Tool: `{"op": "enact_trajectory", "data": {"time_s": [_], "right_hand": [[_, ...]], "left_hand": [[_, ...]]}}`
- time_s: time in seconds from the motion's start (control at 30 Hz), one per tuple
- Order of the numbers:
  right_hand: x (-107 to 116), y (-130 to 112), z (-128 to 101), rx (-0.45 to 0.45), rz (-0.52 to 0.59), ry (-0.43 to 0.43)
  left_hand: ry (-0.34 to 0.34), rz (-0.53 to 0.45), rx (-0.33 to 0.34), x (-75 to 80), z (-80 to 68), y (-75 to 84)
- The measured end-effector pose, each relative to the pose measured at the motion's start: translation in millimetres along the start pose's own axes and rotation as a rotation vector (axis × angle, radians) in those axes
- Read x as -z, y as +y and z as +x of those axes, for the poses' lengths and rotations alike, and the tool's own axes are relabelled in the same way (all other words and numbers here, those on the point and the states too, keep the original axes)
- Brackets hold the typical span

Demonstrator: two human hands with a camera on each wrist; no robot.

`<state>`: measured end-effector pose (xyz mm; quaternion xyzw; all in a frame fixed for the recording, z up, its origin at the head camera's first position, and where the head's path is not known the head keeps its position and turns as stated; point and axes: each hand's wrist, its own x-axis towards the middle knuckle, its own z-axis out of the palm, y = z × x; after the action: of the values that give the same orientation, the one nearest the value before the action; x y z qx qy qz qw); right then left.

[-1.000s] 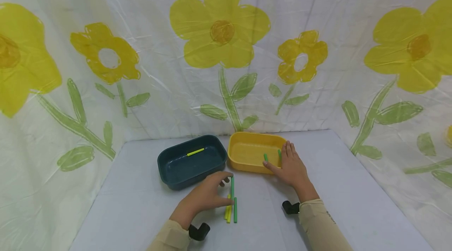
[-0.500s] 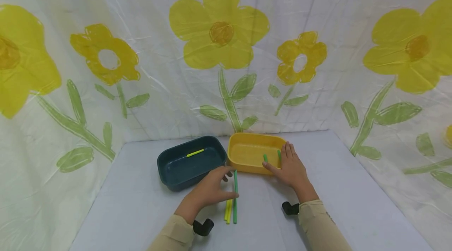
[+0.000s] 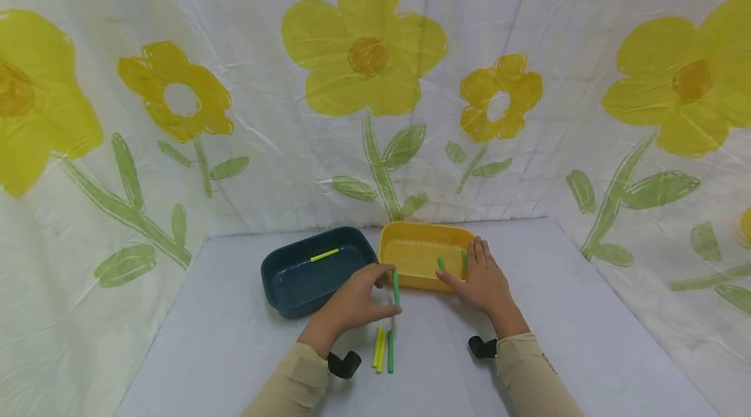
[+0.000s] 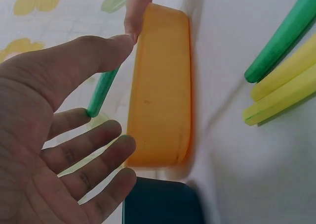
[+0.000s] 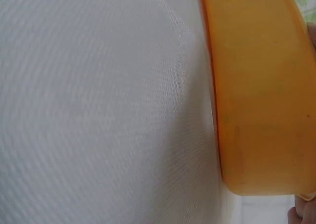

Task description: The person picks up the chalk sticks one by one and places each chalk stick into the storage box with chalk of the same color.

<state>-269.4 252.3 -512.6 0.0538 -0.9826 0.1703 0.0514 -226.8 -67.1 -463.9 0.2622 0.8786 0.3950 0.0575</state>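
Observation:
My left hand pinches a slim green stick lengthwise, thumb at one end and forefinger at the other. In the left wrist view this stick overlaps the space beside the yellow plastic basin, its other fingers spread. The right hand rests on the near right corner of that basin, fingers straight along the right end and thumb at the front rim. Two green sticks show inside the basin near the hand. On the table below the left hand lie another green stick and two yellow sticks.
A dark teal basin stands left of the yellow one, holding one yellow stick. White cloth covers the table. Behind it hangs a white curtain with painted yellow flowers.
The left hand has carried the pinched green stick up from beside the table sticks toward the yellow basin's front wall. The right hand has stayed at the basin.

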Motion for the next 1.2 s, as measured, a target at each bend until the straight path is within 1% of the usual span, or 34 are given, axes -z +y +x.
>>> {"op": "enact_trajectory", "data": {"time_s": [0.17,0.37,0.6,0.87,1.07,1.2], "right_hand": [[-0.4,-0.2,-0.1,-0.001,0.000,0.000],[-0.1,0.1,0.2,-0.003,-0.004,-0.009],[-0.3,0.2,0.4,0.000,-0.005,-0.005],[-2.5,0.4,-0.1,0.001,0.001,0.002],[-1.7,-0.4,-1.0,0.006,0.007,0.005],[1.8,-2.5,-1.2,0.005,0.003,0.003]], "left_hand": [[0.026,-0.005,-0.016,2.2,6.2,-0.5],[0.047,0.018,-0.025,3.8,13.8,-1.9],[0.062,0.069,-0.006,5.9,22.2,-4.1],[0.061,0.078,0.006,4.0,34.2,-11.4],[0.065,0.109,0.023,4.2,40.4,-12.8],[0.069,0.103,0.039,5.9,45.1,-12.3]]}}
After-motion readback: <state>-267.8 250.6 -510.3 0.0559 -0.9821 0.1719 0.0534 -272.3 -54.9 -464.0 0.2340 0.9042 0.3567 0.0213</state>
